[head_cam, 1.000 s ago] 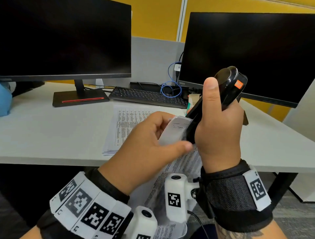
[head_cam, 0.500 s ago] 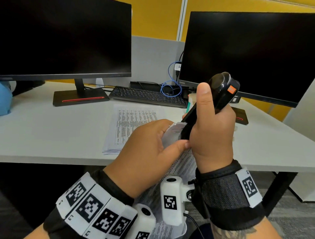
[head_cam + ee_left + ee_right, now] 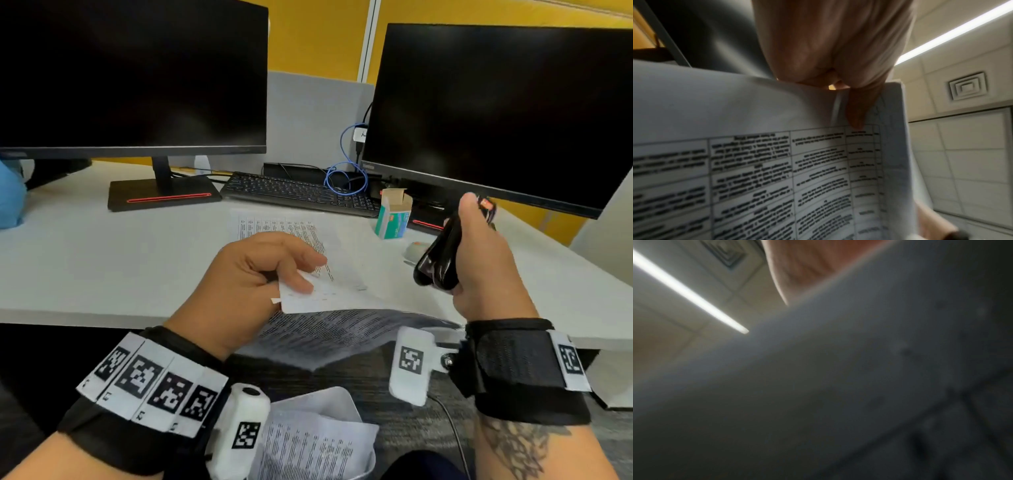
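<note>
**Item:** sheaf of printed papers. It is held over the near edge of the tabletop, top corner uppermost, with the rest drooping below that edge.
**Holder:** left hand. Thumb and fingers pinch the corner, shown close in the left wrist view.

**Item:** black stapler. It is held in the air over the near right part of the tabletop.
**Holder:** right hand. The fingers are curled round the body and the thumb is laid along the top.
**Long axis:** it slants from a low near-left end up to a far-right end, and the low end faces the pinched corner.

**Relation:** stapler and papers are apart, not touching. The corner lies to the stapler's left, about level with its low end.

**Judgement:** a return to the corner would likely be a short leftward move along that axis.

**Nearby:** staple box, loose printed sheet, keyboard.
</note>
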`<state>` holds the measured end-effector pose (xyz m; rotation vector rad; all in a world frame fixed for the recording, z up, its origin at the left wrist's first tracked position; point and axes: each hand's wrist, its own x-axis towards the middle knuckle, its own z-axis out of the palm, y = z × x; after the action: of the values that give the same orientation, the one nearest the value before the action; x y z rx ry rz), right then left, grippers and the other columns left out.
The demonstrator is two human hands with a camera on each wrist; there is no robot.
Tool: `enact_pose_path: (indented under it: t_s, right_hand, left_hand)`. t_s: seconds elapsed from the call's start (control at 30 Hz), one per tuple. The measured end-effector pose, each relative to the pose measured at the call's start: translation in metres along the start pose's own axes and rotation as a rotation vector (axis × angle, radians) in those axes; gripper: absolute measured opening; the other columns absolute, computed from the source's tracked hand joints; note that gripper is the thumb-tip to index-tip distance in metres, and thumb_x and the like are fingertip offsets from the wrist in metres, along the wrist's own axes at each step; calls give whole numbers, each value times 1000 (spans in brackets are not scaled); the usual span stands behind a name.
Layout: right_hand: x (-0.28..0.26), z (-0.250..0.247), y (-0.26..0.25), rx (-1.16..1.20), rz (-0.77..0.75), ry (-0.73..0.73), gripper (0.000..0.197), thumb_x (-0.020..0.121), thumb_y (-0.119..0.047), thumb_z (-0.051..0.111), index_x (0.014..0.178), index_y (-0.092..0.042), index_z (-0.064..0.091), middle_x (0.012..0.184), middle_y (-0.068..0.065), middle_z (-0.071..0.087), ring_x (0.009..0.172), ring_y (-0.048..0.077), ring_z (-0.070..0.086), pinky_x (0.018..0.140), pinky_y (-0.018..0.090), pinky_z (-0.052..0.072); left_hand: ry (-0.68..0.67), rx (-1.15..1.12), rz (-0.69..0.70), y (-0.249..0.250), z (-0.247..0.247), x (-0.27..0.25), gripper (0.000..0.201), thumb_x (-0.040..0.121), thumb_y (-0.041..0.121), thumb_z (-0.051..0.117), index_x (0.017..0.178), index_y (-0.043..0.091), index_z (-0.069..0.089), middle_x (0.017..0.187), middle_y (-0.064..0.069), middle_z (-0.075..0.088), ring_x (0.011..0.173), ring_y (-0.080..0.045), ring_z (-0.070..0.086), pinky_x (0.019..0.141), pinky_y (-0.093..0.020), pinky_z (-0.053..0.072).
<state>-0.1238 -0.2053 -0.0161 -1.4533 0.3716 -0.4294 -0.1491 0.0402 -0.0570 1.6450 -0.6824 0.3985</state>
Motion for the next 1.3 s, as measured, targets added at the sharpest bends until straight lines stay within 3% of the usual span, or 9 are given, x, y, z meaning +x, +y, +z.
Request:
enact_pose_path:
  t_s: [0.17,0.37,0.47,0.57,0.7,0.83,1.03,1.2,1.3]
  right_hand:
    - [11,-7,19,-55,277,-117,30,93,-50,55,97,-20,59,93,6,62,86,20,60,74,38,49]
    - [16,-4,31,-202,260,-130,21,86,-8,63,106,-6,61,80,7,54,71,19,54,63,33,47]
    - [19,-3,35,-396,211,-126,32,65,-15,71,95,-5,65,89,17,63,82,32,60,77,42,51]
    - [26,-1,41,-602,132,-171,23,70,-17,68,91,-9,70,89,19,67,81,32,62,79,43,53]
    - [20,7,38,-809,20,-204,28,87,-13,62,115,-10,68,108,18,68,83,25,59,72,29,47]
    - [14,7,28,-870,-170,-180,53,92,-34,63,142,-21,49,144,4,51,126,22,49,105,35,37]
    - [-29,-3,-7,-806,-364,-580,62,60,-69,68,116,-40,67,93,-18,71,94,3,65,91,33,52]
    - [-37,4,7,-1225,-333,-721,6,86,-30,72,91,-29,75,83,-7,73,79,11,68,78,34,56]
    - [-40,7,24,-1318,-335,-754,21,89,-26,69,68,-26,66,67,-7,62,68,13,60,61,25,46]
  left_hand:
    - [-29,-56,4,-7,-4,1,16,57,-7,71,54,8,67,83,6,74,79,-10,68,69,-19,52]
    - [-23,-69,-29,-8,-4,0,16,58,-9,70,54,6,65,80,1,74,76,-14,69,67,-23,54]
    - [-4,-103,-64,-6,-6,1,18,61,-9,71,55,7,66,79,-1,74,75,-15,69,65,-24,54]
    - [24,-106,-96,-1,-6,2,29,70,-14,75,62,13,72,78,-3,75,76,-18,70,68,-27,57]
    - [96,-113,-152,2,-6,5,23,77,-7,72,71,15,73,76,-5,74,74,-19,70,69,-27,58]
    - [176,-106,-220,-1,-7,5,20,81,0,71,77,20,70,80,-7,75,76,-24,72,69,-35,61]
    - [271,-139,-250,-8,-6,0,14,87,8,66,81,21,66,82,-6,75,78,-22,72,69,-32,60]
    - [151,-80,-260,-18,1,-12,17,86,5,70,86,19,61,75,2,71,72,-13,67,67,-27,57]
    - [-1,158,-259,-22,-1,-18,24,85,6,69,88,29,65,82,17,69,75,2,63,66,-12,48]
